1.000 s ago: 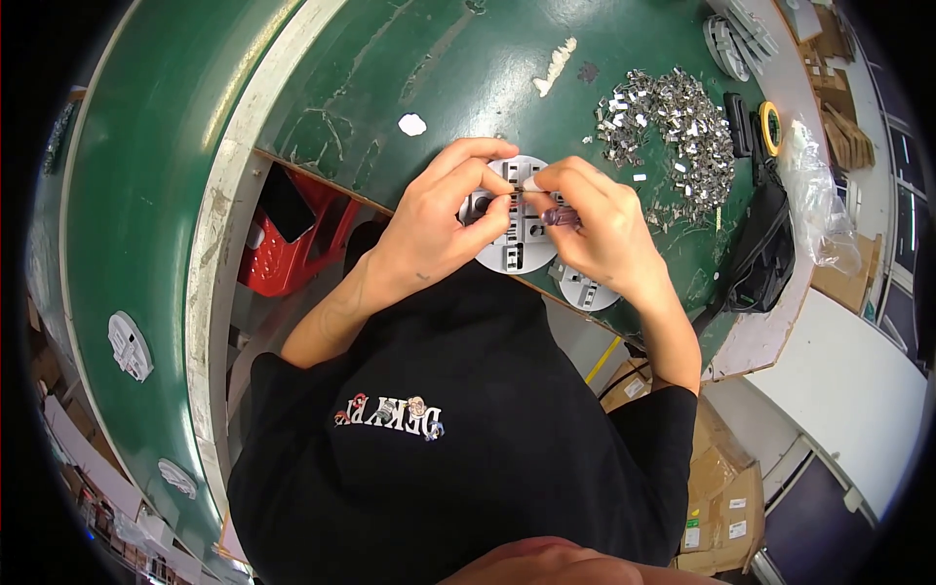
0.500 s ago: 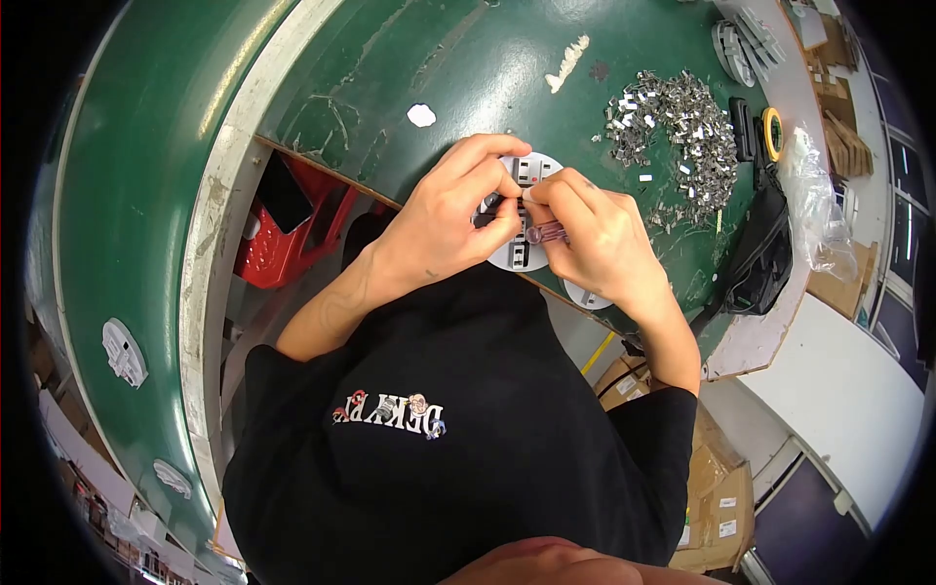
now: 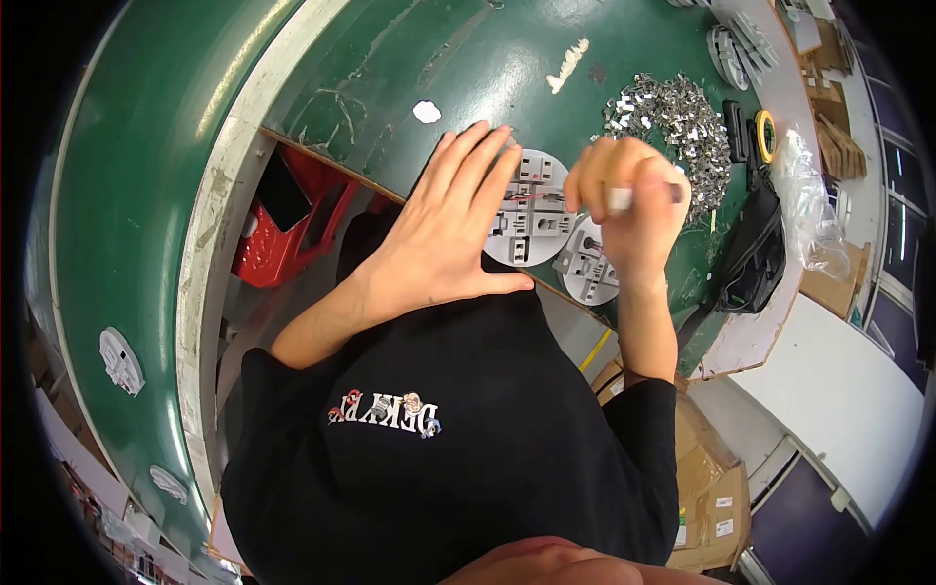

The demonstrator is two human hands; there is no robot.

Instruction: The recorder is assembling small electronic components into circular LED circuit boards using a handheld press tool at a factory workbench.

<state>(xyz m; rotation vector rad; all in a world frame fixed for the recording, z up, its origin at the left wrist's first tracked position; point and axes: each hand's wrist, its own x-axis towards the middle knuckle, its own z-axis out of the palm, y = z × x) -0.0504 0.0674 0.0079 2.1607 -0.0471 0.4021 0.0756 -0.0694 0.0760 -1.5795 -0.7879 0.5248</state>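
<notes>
- Green tabletop [image 3: 322,58], worn, with a heap of metal clips [image 3: 673,122] near the work.
- Left hand [image 3: 444,239] lies flat and open, fingers spread, pressing the round grey plate [image 3: 531,219] at the tabletop edge.
- Right hand [image 3: 629,210] is closed around a small tool [image 3: 624,198].
- Risk: the second plate [image 3: 590,273] overhangs the edge; a nudge could likely drop it.

l hand [image 3: 444,239] flat on round plate [image 3: 531,222]

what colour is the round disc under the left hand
Light grey, almost white, with small slots and a red wire across it: the round disc, clearest in the head view.

A heap of metal clips [image 3: 673,122], yellow tape roll [image 3: 767,135], perhaps a black bag [image 3: 756,258]
</notes>
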